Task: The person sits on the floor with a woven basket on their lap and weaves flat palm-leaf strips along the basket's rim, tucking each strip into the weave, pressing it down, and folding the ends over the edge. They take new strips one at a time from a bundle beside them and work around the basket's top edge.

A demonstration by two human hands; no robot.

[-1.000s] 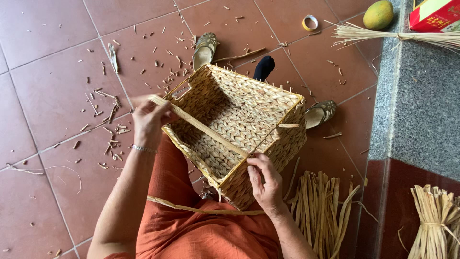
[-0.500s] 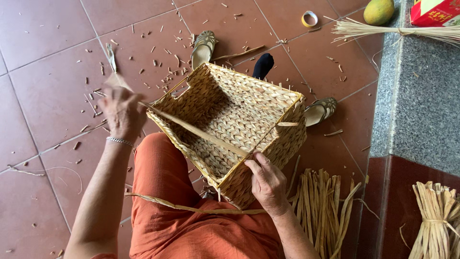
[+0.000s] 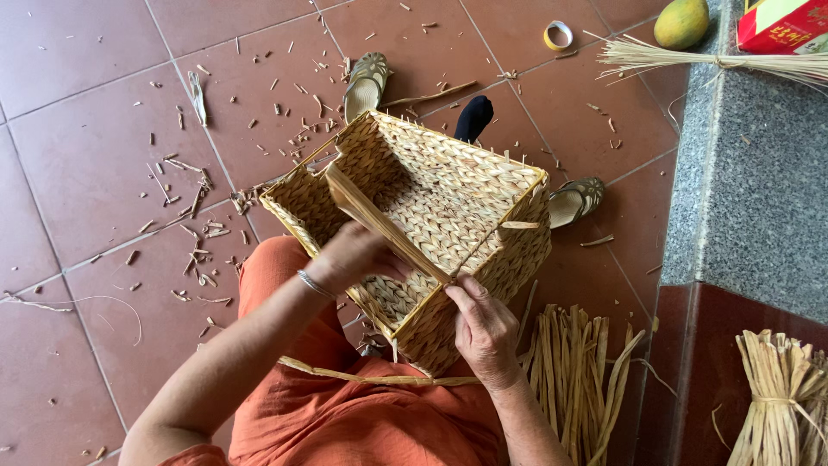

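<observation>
Left hand (image 3: 358,255) has swung back from out wide to the woven rectangular basket (image 3: 448,198) on the lap, closed on the flat straw strand (image 3: 379,226), pulling it taut; right hand (image 3: 485,332) pinches the strand's end at the basket's near rim, anchoring the weave; loose straw bundle (image 3: 569,371) beside basket.

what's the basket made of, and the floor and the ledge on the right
Basket: looks like plaited dried plant fibre, matt straw colour, with a visible braid pattern. Floor: seemingly fired clay tile, reddish-brown, slight sheen, grout lines. Ledge: probably polished granite, grey and speckled, though it could be an imitation.
</observation>
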